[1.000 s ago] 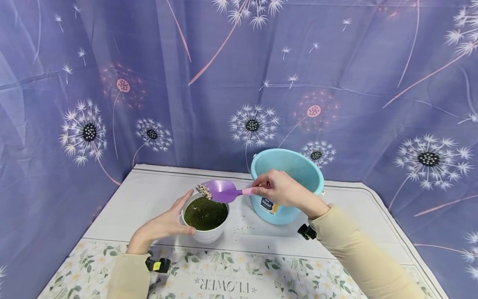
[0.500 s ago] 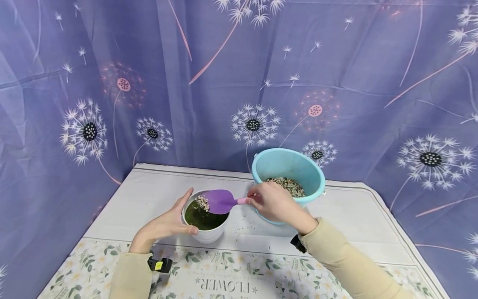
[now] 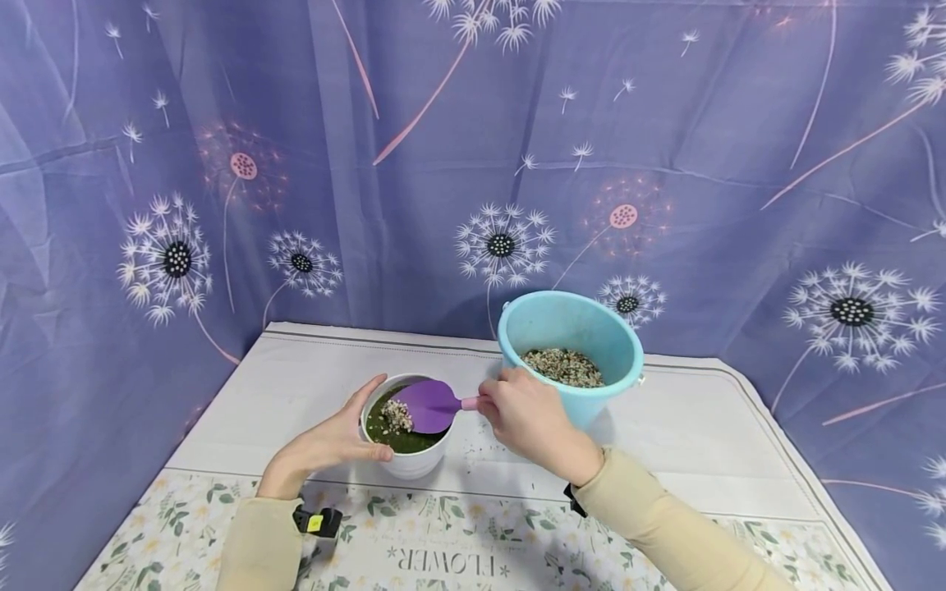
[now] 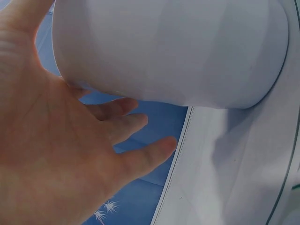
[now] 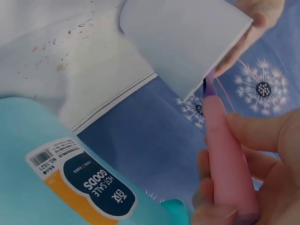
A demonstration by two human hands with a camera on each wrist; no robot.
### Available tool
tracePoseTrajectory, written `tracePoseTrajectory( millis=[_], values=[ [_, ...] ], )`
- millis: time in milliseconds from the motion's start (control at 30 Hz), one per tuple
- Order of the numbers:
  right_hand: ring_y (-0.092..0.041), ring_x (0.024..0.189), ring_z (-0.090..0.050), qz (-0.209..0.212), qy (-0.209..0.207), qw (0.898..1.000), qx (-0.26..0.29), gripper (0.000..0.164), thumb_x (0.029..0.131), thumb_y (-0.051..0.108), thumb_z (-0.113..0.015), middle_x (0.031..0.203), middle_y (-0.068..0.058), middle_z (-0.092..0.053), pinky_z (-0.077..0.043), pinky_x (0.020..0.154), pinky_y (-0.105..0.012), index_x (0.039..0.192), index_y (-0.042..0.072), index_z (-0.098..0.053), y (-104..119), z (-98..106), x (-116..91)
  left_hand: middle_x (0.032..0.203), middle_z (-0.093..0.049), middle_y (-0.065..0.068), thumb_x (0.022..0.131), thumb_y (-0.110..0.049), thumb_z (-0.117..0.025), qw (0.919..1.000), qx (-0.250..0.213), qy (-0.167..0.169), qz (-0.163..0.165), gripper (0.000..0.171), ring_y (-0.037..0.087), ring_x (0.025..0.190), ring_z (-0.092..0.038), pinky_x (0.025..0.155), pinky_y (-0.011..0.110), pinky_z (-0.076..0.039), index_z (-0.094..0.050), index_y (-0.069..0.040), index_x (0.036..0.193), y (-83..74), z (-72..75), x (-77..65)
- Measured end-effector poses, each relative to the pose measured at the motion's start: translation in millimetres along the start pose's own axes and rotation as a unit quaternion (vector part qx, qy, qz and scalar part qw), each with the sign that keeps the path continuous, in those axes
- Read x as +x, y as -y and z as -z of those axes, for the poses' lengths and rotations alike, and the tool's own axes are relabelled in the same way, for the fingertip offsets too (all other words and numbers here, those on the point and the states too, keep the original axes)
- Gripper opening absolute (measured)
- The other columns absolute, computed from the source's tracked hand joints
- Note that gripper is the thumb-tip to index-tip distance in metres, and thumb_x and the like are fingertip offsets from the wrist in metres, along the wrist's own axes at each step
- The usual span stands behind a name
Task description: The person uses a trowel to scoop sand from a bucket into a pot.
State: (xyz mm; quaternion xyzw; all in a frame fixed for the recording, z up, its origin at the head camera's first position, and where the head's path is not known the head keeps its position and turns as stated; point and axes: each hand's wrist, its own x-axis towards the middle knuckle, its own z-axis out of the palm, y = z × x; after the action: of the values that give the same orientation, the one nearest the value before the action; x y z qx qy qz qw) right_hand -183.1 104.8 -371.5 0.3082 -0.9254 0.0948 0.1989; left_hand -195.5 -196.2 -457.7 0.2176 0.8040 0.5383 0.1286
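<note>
A white flowerpot with dark greenish soil-like fill stands left of centre in the head view. Spread along its left side, my left hand touches it with thumb and forefinger; in the left wrist view the other fingers extend loosely below the pot wall. My right hand grips the pink handle of a purple garden trowel. The blade is tilted over the pot opening, its tip hidden by a small pile of pale grit on the dark fill.
A light blue bucket, part full of speckled grit, stands right of the pot, just beyond my right hand. Crumbs lie on the white tablecloth between them. A blue dandelion-print curtain hangs behind the table.
The trowel has lowered and tipped into the pot's mouth, and its grit now lies on the dark fill. My right hand has moved left and down. The left hand stays by the pot.
</note>
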Motion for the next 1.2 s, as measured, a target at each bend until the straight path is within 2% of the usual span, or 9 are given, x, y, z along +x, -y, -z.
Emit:
tracePoseTrajectory(
  millis=[267, 500, 667, 767, 933, 1067, 1200],
  values=[
    [-0.023, 0.078, -0.053, 0.025, -0.079, 0.994, -0.075, 0.009, 0.086, 0.018, -0.075, 0.084, -0.004, -0.058, -0.049, 0.049, -0.033, 0.085, 0.014, -0.067, 5, -9, -2, 0.158, -0.004, 0.028, 0.069, -0.038, -0.09, 0.9998, -0.02, 0.007, -0.001, 0.129, 0.053, 0.141, -0.009, 0.106, 0.073, -0.012, 0.0, -0.014, 0.158, 0.4, 0.9, 0.0],
    [-0.028, 0.08, -0.051, 0.029, -0.097, 0.988, -0.119, 0.009, 0.087, 0.016, -0.072, 0.085, -0.007, -0.056, -0.043, 0.055, -0.036, 0.087, 0.01, -0.067, 4, -13, -3, 0.157, -0.005, 0.029, 0.069, -0.041, -0.089, 0.9999, -0.008, 0.006, -0.002, 0.128, 0.053, 0.141, -0.008, 0.106, 0.073, -0.01, 0.0, -0.015, 0.158, 0.0, 1.7, 0.5],
    [-0.029, 0.08, -0.051, 0.04, -0.123, 0.979, -0.154, 0.007, 0.092, 0.014, -0.063, 0.086, -0.009, -0.055, -0.037, 0.054, -0.036, 0.089, 0.009, -0.066, 3, -15, -3, 0.158, -0.003, 0.029, 0.069, -0.039, -0.089, 0.9999, -0.016, 0.007, 0.001, 0.128, 0.053, 0.141, -0.005, 0.106, 0.073, -0.009, 0.0, -0.015, 0.158, -0.9, 0.6, 0.1],
    [-0.03, 0.08, -0.051, 0.047, -0.143, 0.972, -0.181, 0.004, 0.088, 0.008, -0.06, 0.085, -0.009, -0.055, -0.036, 0.053, -0.036, 0.09, 0.008, -0.064, 3, -17, -3, 0.158, -0.002, 0.029, 0.07, -0.037, -0.089, 0.9997, -0.024, 0.009, 0.003, 0.128, 0.053, 0.141, -0.004, 0.106, 0.073, -0.007, 0.0, -0.015, 0.158, -1.0, 0.1, -0.2],
    [-0.031, 0.077, -0.049, 0.058, -0.164, 0.963, -0.207, 0.009, 0.082, 0.003, -0.062, 0.083, -0.009, -0.053, -0.035, 0.053, -0.036, 0.089, 0.008, -0.061, 2, -18, -2, 0.158, -0.002, 0.03, 0.071, -0.036, -0.089, 0.9997, -0.022, 0.011, 0.0, 0.126, 0.053, 0.141, -0.003, 0.106, 0.073, -0.007, 0.0, -0.015, 0.158, -0.6, 0.1, -0.2],
    [-0.031, 0.076, -0.048, 0.054, -0.165, 0.964, -0.203, 0.005, 0.086, 0.007, -0.061, 0.083, -0.009, -0.053, -0.036, 0.055, -0.037, 0.09, 0.009, -0.062, 0, -17, -3, 0.157, -0.002, 0.03, 0.07, -0.039, -0.089, 0.9998, -0.017, 0.01, 0.0, 0.127, 0.053, 0.141, -0.004, 0.106, 0.073, -0.007, 0.0, -0.015, 0.158, -0.5, 0.0, -0.1],
    [-0.03, 0.078, -0.049, 0.04, -0.153, 0.971, -0.179, 0.007, 0.09, 0.015, -0.064, 0.085, -0.009, -0.055, -0.037, 0.058, -0.038, 0.093, 0.009, -0.065, -2, -12, -3, 0.157, -0.003, 0.031, 0.07, -0.042, -0.088, 0.9999, -0.007, 0.009, -0.001, 0.128, 0.054, 0.14, -0.005, 0.106, 0.073, -0.009, 0.001, -0.015, 0.158, 0.0, 0.6, 0.2]
  ],
)
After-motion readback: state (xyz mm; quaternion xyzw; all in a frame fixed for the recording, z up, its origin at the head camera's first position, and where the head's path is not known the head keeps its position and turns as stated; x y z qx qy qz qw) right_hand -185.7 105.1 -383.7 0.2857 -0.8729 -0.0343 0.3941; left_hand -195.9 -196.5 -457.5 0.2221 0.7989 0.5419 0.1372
